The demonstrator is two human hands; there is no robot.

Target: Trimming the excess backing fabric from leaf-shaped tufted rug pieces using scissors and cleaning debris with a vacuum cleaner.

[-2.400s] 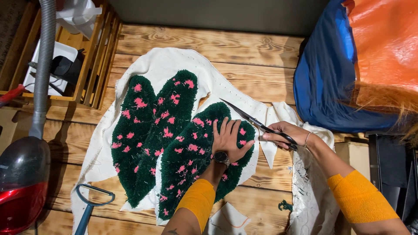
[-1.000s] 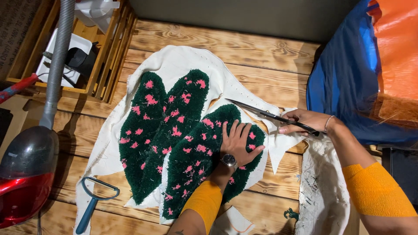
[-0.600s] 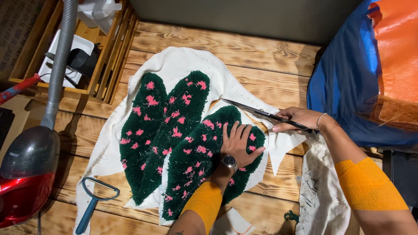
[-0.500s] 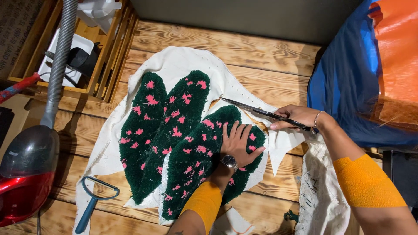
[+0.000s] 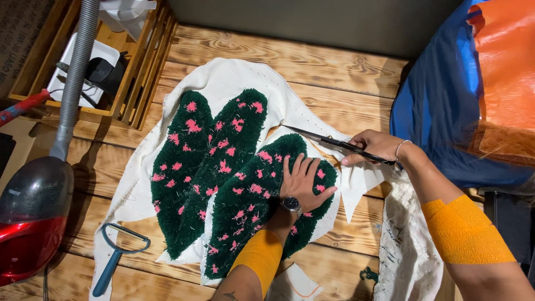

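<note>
We see the left hand (image 5: 301, 181) pressed flat, fingers spread, on the rug (image 5: 223, 173) lying on the tabletop (image 5: 345, 72); the right hand (image 5: 374, 146), its grip pinching scissors (image 5: 329, 142), reaches over the cloth (image 5: 228, 78).

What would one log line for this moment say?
left hand: flat on green rug | right hand: holds scissors | blades: at white cloth edge | nearby: vacuum

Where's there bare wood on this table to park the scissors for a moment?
Bare planks run along the far edge of the wooden table, between the white backing cloth and the dark wall. A smaller patch lies near the blue-handled tool. Crowded: the green tufted rug under the left hand, and around the right hand holding the scissors.
</note>
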